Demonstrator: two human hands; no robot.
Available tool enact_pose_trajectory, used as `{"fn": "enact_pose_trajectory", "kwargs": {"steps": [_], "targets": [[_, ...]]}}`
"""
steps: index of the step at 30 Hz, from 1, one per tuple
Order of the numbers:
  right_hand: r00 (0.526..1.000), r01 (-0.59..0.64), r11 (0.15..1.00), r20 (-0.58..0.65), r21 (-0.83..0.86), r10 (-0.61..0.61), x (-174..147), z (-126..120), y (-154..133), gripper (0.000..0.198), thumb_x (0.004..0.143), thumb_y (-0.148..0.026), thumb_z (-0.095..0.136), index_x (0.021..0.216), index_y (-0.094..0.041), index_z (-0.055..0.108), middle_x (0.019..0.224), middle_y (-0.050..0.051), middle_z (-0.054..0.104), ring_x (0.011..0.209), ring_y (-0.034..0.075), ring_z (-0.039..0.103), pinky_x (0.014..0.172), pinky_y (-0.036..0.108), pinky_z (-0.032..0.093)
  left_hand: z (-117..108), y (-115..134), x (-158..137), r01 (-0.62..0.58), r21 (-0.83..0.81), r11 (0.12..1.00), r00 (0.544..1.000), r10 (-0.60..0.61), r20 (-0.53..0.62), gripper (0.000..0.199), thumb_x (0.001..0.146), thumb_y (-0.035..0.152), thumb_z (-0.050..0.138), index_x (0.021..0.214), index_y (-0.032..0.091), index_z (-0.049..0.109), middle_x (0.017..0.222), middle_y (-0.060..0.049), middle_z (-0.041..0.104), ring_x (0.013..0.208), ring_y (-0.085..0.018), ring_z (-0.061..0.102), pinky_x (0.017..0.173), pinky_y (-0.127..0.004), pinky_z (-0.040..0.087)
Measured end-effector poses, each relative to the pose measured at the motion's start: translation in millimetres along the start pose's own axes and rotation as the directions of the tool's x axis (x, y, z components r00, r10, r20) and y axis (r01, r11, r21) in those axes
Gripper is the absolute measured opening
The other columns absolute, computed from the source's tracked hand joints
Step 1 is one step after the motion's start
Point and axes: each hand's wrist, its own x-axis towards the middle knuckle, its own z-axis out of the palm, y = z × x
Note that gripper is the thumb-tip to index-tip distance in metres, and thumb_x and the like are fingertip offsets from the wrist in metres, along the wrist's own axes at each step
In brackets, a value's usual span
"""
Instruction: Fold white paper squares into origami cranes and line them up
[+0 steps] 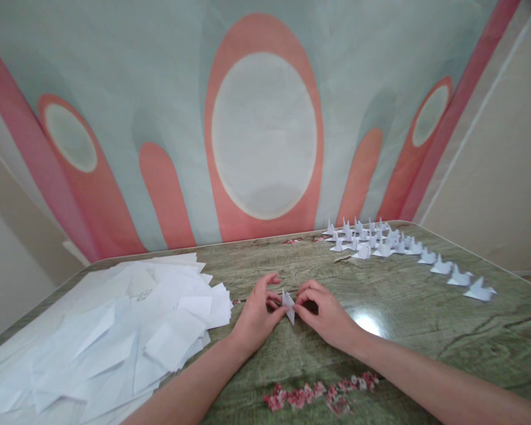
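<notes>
Folded paper (288, 304): small, white, sharply pointed, lower centre of frame. Lies between the hands: left hand (257, 314), fingers part-curled, pinches it; right hand (326, 313) pinches its right edge.

A small folded white paper (287, 300) points upward between the fingers (277, 317).

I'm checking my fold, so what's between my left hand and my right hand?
The head view shows a small folded white paper there, held by the left hand and right hand.
</notes>
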Motion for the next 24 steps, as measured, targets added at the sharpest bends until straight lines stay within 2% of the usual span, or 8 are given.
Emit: {"fn": "enact_pose_trajectory", "kwargs": {"steps": [4, 7, 11, 15, 19, 24], "targets": [[0.999, -0.036, 0.999, 0.003, 0.038, 0.035, -1.5, -1.7, -2.9, 0.004, 0.079, -0.022, 0.056, 0.077, -0.019, 0.055, 0.081, 0.002, 0.056, 0.076, 0.015, 0.053, 0.069, 0.027, 0.041, -1.3, 5.2, 0.8, 0.044, -0.069, 0.997, 0.999, -0.044, -0.007, 0.059, 0.070, 0.006, 0.060, 0.119, 0.024, 0.034, 0.113, -0.005, 0.050, 0.067, -0.007, 0.055, 0.060, -0.021, 0.046], [0.996, -0.081, 0.996, 0.030, 0.039, 0.080, -2.0, -3.3, -4.0, 0.012, 0.077, -0.025, 0.058, 0.086, -0.019, 0.054, 0.078, 0.001, 0.057, 0.071, 0.015, 0.053, 0.064, 0.026, 0.040, 1.1, 7.8, 0.1, 0.045, -0.155, 0.987, 0.999, -0.046, 0.002, 0.055, 0.071, 0.007, 0.058, 0.119, 0.022, 0.034, 0.107, -0.005, 0.053, 0.070, -0.009, 0.055, 0.063, -0.022, 0.046], [0.995, -0.034, 0.998, 0.092, 0.054, 0.029, -2.4, -4.9, -6.5, 0.009, 0.081, -0.027, 0.054, 0.082, -0.018, 0.058, 0.075, 0.000, 0.058, 0.070, 0.014, 0.053, 0.065, 0.026, 0.039, 4.6, 10.3, -1.5, 0.043, -0.252, 0.967, 0.999, -0.040, 0.019, 0.048, 0.074, 0.011, 0.057, 0.117, 0.020, 0.036, 0.093, -0.002, 0.054, 0.076, -0.012, 0.057, 0.069, -0.024, 0.047], [0.995, -0.031, 0.995, 0.093, 0.091, 0.023, -2.4, -6.8, -8.9, 0.013, 0.083, -0.025, 0.050, 0.076, -0.018, 0.058, 0.069, -0.001, 0.057, 0.065, 0.013, 0.051, 0.062, 0.024, 0.039, 3.0, 14.1, -3.3, 0.014, -0.102, 0.995, 1.000, -0.014, 0.001, 0.037, 0.074, 0.012, 0.058, 0.109, 0.019, 0.047, 0.085, 0.000, 0.056, 0.080, -0.014, 0.057, 0.074, -0.027, 0.045], [0.999, 0.015, 0.994, 0.034, 0.109, -0.019, -3.4, -9.4, -9.7, 0.009, 0.082, -0.022, 0.051, 0.077, -0.018, 0.058, 0.070, -0.001, 0.056, 0.065, 0.013, 0.052, 0.062, 0.024, 0.040, 1.3, 17.2, -4.7, -0.077, 0.091, 0.993, 0.997, 0.077, -0.001, 0.012, 0.076, 0.014, 0.058, 0.087, 0.019, 0.059, 0.083, -0.001, 0.062, 0.081, -0.015, 0.057, 0.077, -0.028, 0.043], [0.991, 0.134, 0.986, -0.001, 0.101, -0.134, -6.2, -10.1, -10.7, 0.005, 0.081, -0.019, 0.053, 0.078, -0.018, 0.057, 0.074, 0.001, 0.056, 0.069, 0.013, 0.053, 0.066, 0.025, 0.042, 0.7, 16.6, -5.3, -0.196, 0.132, 0.972, 0.981, 0.196, 0.015, 0.012, 0.075, 0.009, 0.057, 0.080, 0.019, 0.062, 0.085, -0.002, 0.062, 0.086, -0.015, 0.056, 0.081, -0.028, 0.042]]}}
